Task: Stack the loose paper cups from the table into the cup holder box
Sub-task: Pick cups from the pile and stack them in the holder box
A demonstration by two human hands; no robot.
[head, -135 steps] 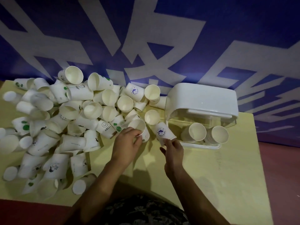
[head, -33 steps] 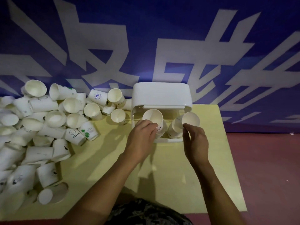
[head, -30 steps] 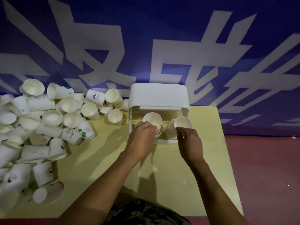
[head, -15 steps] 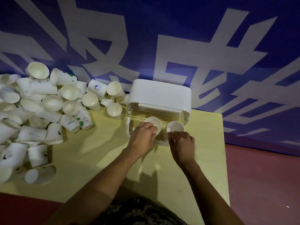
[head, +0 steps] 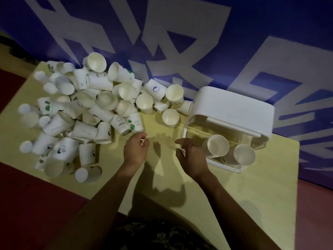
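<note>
Blue wall covering with large white characters fills the top of the view, behind a pale yellow table with dark red floor at seven and four o'clock. At ten o'clock from the table's middle lies the heap of loose paper cups, most on their sides, some with open mouths toward the camera; one carries a smiley and the word HELLO, and a single cup sits apart toward twelve o'clock, near the box. At two o'clock stands the cup holder box, with a white lid over a clear body and its open front toward the person. Two cup stacks lie inside it, mouths outward: the left stack and the right stack, side by side and close together.

Both forearms rise from six o'clock and spread apart. The left hand hovers over bare table just short of the heap's near edge, back of the hand up, fingers loosely curled under, holding nothing; its fingertips are near the HELLO cup without touching it. The right hand hangs just at nine o'clock of the left stack, turned on its edge, fingers relaxed and slightly bent toward the heap, thumb apart, with nothing in it. Whether its back brushes the stack cannot be told. Shadows of both hands fall on the table between and below them.
</note>
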